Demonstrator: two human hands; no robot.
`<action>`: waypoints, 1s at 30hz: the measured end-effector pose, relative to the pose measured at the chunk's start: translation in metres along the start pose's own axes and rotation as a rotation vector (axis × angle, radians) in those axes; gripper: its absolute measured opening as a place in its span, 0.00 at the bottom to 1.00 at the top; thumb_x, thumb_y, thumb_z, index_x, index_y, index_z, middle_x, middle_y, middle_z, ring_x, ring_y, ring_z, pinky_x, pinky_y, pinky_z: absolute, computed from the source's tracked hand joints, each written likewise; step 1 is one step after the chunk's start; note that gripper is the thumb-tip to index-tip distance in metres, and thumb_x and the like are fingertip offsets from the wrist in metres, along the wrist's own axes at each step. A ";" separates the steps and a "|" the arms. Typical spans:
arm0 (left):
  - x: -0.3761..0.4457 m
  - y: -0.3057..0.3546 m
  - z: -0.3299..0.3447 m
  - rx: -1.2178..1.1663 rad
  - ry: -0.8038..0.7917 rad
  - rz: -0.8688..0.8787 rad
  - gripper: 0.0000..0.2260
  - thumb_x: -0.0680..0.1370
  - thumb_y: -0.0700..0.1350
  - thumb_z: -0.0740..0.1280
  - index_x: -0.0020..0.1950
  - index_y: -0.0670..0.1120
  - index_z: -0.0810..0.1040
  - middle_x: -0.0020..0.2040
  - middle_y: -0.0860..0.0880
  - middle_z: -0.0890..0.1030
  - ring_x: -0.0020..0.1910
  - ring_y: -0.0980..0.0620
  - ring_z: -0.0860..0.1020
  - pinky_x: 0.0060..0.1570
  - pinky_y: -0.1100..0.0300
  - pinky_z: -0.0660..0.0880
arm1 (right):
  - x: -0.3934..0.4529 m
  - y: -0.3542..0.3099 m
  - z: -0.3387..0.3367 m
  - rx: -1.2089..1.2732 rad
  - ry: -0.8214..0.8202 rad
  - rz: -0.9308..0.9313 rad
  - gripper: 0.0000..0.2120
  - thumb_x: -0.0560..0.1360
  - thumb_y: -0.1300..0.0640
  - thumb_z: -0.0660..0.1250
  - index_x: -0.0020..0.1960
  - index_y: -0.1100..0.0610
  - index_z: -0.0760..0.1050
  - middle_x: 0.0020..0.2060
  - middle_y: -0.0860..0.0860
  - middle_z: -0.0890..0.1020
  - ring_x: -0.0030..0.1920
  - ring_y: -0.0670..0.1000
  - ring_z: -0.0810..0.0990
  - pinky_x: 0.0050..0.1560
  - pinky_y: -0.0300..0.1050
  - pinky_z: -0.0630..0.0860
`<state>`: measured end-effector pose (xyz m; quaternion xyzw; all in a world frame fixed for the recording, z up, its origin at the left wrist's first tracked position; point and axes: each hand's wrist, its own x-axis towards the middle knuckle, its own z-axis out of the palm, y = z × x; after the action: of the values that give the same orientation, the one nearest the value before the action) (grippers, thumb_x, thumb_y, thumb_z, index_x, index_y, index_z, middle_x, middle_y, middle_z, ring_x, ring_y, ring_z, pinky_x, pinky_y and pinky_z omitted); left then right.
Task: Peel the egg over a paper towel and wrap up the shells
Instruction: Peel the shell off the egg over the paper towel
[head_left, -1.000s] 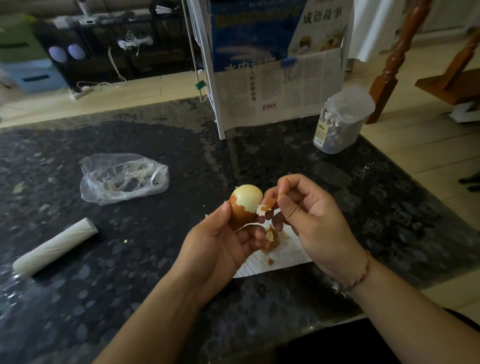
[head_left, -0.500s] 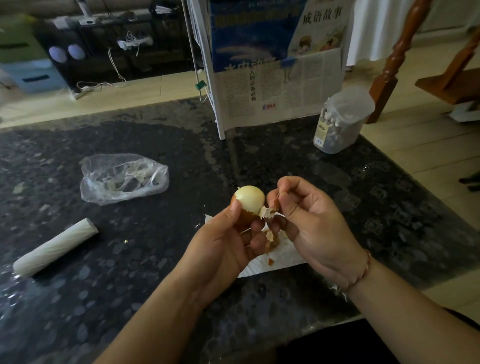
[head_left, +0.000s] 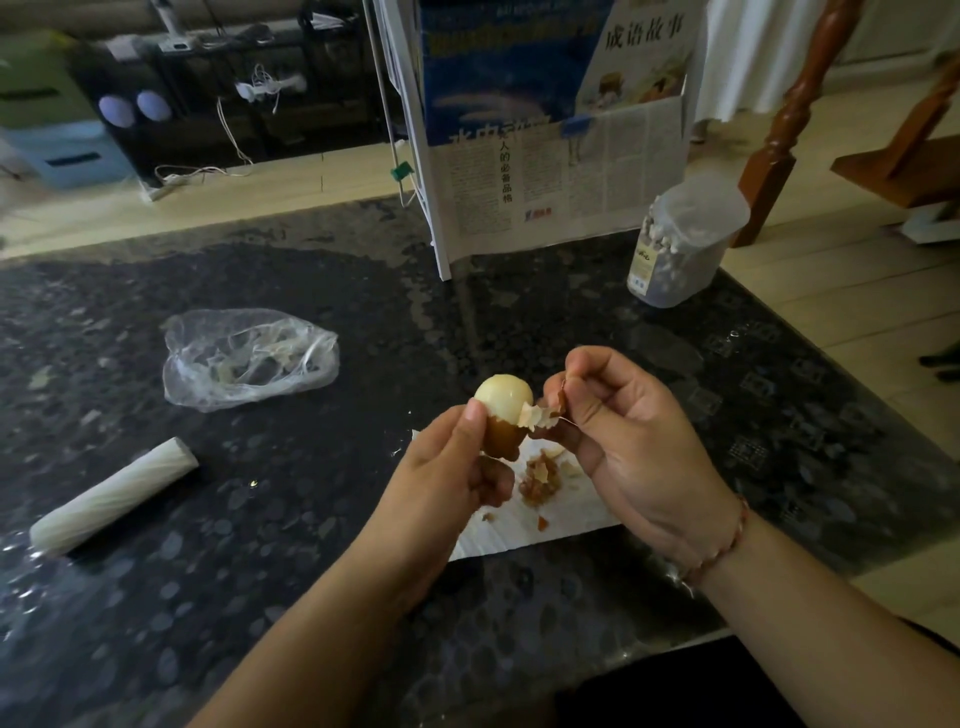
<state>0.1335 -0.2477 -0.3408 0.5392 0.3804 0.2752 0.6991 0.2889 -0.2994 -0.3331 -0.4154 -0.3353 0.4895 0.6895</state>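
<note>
Left hand (head_left: 447, 467) grips a half-peeled brown-shelled boiled egg (head_left: 503, 413) while the right hand (head_left: 618, 441) pinches a curling strip of shell (head_left: 540, 415) above the white paper towel (head_left: 561, 514) beneath both hands; a sharp tug could fling fragments onto the dark speckled table (head_left: 260, 519).

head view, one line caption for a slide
Left hand holds half-peeled egg; right hand pulls shell over paper towel.
</note>
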 end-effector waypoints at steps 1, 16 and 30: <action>-0.001 0.001 -0.001 0.037 -0.020 0.029 0.18 0.73 0.63 0.61 0.49 0.54 0.84 0.42 0.52 0.82 0.37 0.55 0.78 0.42 0.59 0.76 | 0.000 0.000 0.000 -0.010 0.011 -0.004 0.05 0.70 0.59 0.65 0.46 0.55 0.76 0.36 0.50 0.81 0.41 0.49 0.80 0.55 0.52 0.76; 0.002 -0.006 -0.005 0.071 -0.082 0.075 0.12 0.75 0.55 0.64 0.53 0.52 0.82 0.40 0.52 0.78 0.38 0.54 0.76 0.45 0.56 0.75 | 0.000 -0.004 0.000 0.008 0.030 -0.013 0.05 0.71 0.60 0.64 0.47 0.57 0.74 0.35 0.50 0.79 0.38 0.49 0.80 0.42 0.45 0.81; 0.002 -0.003 -0.009 0.087 -0.091 0.094 0.17 0.74 0.58 0.67 0.60 0.54 0.80 0.47 0.52 0.82 0.43 0.54 0.78 0.49 0.56 0.76 | -0.004 -0.009 0.001 -0.342 -0.099 0.059 0.17 0.77 0.43 0.61 0.44 0.55 0.78 0.35 0.51 0.82 0.35 0.50 0.82 0.34 0.39 0.78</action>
<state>0.1272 -0.2423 -0.3448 0.5985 0.3340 0.2663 0.6777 0.2905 -0.3046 -0.3250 -0.5118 -0.4349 0.4653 0.5765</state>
